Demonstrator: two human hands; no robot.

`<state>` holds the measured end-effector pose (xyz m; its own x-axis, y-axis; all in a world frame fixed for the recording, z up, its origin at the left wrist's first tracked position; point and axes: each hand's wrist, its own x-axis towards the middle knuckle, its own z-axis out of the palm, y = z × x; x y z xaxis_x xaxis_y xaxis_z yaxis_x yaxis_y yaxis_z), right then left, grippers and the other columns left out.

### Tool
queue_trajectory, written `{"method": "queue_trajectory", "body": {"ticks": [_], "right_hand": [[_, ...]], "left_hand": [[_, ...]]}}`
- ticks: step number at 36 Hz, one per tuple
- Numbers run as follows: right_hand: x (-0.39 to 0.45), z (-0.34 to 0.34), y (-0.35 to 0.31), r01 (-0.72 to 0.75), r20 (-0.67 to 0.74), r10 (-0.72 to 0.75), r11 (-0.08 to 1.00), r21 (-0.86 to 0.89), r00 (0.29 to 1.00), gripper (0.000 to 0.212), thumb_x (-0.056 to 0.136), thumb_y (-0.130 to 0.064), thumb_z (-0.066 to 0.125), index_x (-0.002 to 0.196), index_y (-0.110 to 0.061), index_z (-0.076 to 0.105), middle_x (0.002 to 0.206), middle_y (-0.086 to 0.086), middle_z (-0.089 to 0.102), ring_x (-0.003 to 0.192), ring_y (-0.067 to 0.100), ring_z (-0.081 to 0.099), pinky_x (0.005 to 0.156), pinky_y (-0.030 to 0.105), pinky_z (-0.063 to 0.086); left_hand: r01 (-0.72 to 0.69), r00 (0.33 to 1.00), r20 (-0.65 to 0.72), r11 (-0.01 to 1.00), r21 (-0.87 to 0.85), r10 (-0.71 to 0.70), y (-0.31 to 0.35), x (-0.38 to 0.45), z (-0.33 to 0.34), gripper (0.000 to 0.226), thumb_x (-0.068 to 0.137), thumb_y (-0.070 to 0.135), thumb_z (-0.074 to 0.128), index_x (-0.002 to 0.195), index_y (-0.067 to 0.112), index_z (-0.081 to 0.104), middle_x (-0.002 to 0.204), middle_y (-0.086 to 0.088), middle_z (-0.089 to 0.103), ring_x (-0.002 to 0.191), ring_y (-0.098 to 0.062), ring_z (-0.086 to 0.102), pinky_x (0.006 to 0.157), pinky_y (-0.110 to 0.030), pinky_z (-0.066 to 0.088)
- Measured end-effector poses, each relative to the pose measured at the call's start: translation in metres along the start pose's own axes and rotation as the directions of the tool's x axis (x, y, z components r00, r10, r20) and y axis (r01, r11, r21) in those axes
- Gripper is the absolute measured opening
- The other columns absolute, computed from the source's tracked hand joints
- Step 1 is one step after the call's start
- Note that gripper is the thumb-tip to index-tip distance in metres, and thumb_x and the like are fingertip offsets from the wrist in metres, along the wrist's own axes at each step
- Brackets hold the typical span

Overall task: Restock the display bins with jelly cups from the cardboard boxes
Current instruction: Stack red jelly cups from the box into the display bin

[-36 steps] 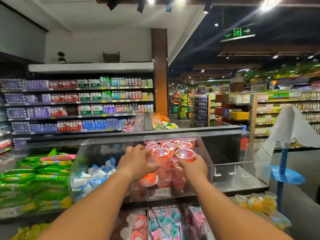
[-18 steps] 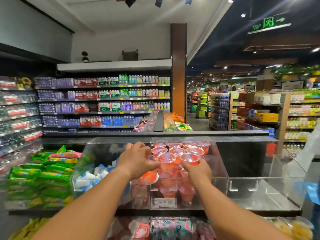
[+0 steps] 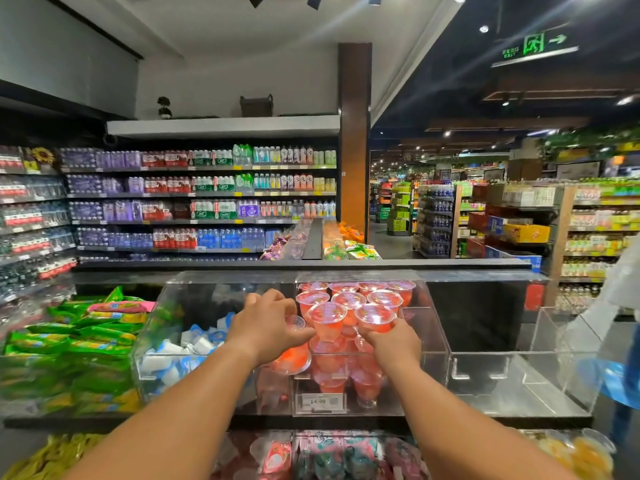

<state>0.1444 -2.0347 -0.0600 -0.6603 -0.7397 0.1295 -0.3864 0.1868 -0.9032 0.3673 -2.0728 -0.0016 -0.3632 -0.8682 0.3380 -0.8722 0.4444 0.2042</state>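
A clear acrylic display bin (image 3: 431, 327) in front of me is stacked with several red jelly cups (image 3: 348, 301) with foil lids. My left hand (image 3: 266, 325) reaches in at the bin's left side, its fingers curled round a tilted red jelly cup (image 3: 292, 358) that shows below the palm. At the front right of the stack, my right hand (image 3: 393, 344) pinches another red jelly cup (image 3: 374, 317) from below. No cardboard box is in view.
Left of it a clear bin (image 3: 152, 348) holds blue-and-white packets; green snack bags (image 3: 69, 344) lie further left. Right of it stands a clear bin (image 3: 519, 379) with nothing visible inside. A price tag (image 3: 318, 400) fronts the jelly bin. More cups and packets fill the lower tier. Drink shelves stand behind.
The view has swung left and closer to the bin. Both hands stay at the front of the jelly stack, holding their cups with little shift.
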Motion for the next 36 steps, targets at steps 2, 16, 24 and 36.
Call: {"method": "queue_trajectory", "body": {"ticks": [2,16,24,36], "right_hand": [[0.001,0.002,-0.002,-0.013,0.006,0.013,1.000,0.005,1.000,0.045,0.083,-0.039,0.081,0.114,-0.013,0.061,0.111,0.006,0.067,0.099,0.027,0.063,0.080,0.037,0.053],[-0.002,0.006,0.002,0.034,0.012,-0.034,0.999,-0.008,0.999,0.048,0.076,-0.044,0.085,0.107,-0.015,0.063,0.103,0.002,0.066,0.090,0.021,0.061,0.070,0.031,0.045],[-0.003,0.004,0.006,0.051,-0.008,-0.051,0.997,-0.064,0.999,0.044,0.078,-0.027,0.084,0.114,-0.013,0.062,0.115,0.006,0.060,0.096,0.024,0.061,0.079,0.033,0.050],[-0.056,-0.011,-0.026,0.556,0.045,-0.554,0.831,-0.019,0.831,0.056,0.083,-0.028,0.072,0.135,-0.024,0.051,0.125,-0.009,0.048,0.117,0.010,0.046,0.104,0.033,0.043]], "left_hand": [[-0.001,1.000,0.003,1.000,0.001,0.001,0.002,0.000,0.001,0.060,0.078,0.077,0.060,0.119,0.033,0.064,0.135,0.011,0.049,0.130,-0.021,0.036,0.097,-0.041,0.048],[-0.009,1.000,-0.002,1.000,0.025,0.009,-0.001,-0.001,0.003,0.061,0.079,0.078,0.060,0.119,0.031,0.064,0.136,0.009,0.049,0.132,-0.022,0.036,0.099,-0.039,0.046],[-0.015,1.000,-0.004,1.000,0.000,0.015,-0.001,0.000,0.001,0.060,0.077,0.081,0.058,0.115,0.035,0.063,0.134,0.012,0.049,0.129,-0.020,0.036,0.097,-0.041,0.048],[-0.083,0.993,-0.099,0.976,-0.199,0.064,0.021,0.009,-0.026,0.051,0.086,0.075,0.053,0.105,0.028,0.064,0.120,0.010,0.051,0.119,-0.020,0.039,0.095,-0.039,0.043]]}}
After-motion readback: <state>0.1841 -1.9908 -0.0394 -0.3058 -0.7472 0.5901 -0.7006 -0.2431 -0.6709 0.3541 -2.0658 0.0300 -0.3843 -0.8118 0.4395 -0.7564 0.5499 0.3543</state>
